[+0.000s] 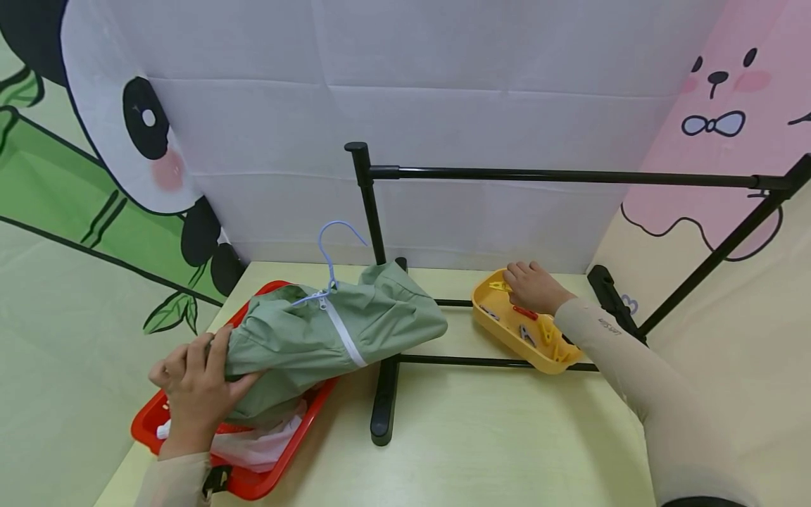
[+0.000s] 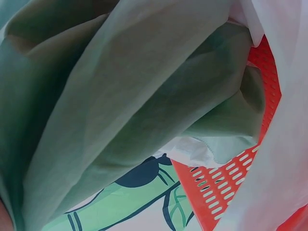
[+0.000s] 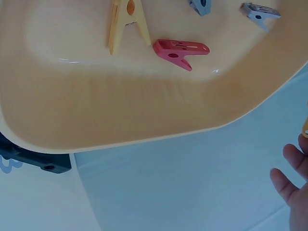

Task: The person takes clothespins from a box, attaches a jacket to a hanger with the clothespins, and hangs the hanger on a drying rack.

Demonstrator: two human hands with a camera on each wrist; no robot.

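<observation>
green garment (image 1: 285, 338) over red basket (image 1: 253, 487) on pale table (image 1: 507, 436); cartoon-printed backdrop (image 1: 469, 113) behind.

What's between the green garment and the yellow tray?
Head view: a strip of pale tabletop, crossed by two black rack bars, separates the green garment from the yellow tray.

- The left hand (image 1: 193, 387) is held at the lower left, with its fingers (image 1: 198, 352) pointed forward and its thumb (image 1: 243, 384) angled to the right; a grip is formed between them.
- The left forearm (image 1: 172, 482) is cut off by the bottom edge in the head view.
- The right arm (image 1: 633, 384) is stretched forward and inward from the lower right.
- The right hand (image 1: 534, 289) is turned leftward, its fingertips drawn into a pinch; in the right wrist view it is partly cut off.
</observation>
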